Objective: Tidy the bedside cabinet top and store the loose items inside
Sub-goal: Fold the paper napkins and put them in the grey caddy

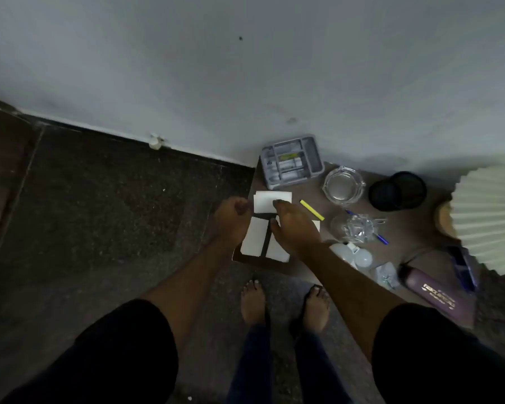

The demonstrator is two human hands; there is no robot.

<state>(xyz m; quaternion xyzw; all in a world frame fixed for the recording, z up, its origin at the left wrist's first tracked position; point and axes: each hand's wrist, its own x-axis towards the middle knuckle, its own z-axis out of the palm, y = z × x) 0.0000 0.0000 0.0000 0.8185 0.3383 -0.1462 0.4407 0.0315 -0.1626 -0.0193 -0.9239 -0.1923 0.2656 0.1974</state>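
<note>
White paper sheets [258,237] lie spread at the left end of the brown cabinet top [312,193], one more sheet [267,199] behind them. My right hand [295,225] rests flat on the sheets, fingertips on the far one. My left hand [232,214] hovers at the cabinet's left edge, curled into a fist; whether it pinches a sheet edge is hidden. A yellow highlighter [312,209] lies just right of my right hand. A blue pen [379,237] lies under a crumpled clear wrapper [357,228].
A grey organiser tray [315,161] stands at the back against the wall. A glass ashtray [344,185], a black cup [397,191], a pleated lamp shade [490,214], a white bottle [352,255] and a purple bottle [438,293] fill the right. My feet [283,304] stand on dark floor.
</note>
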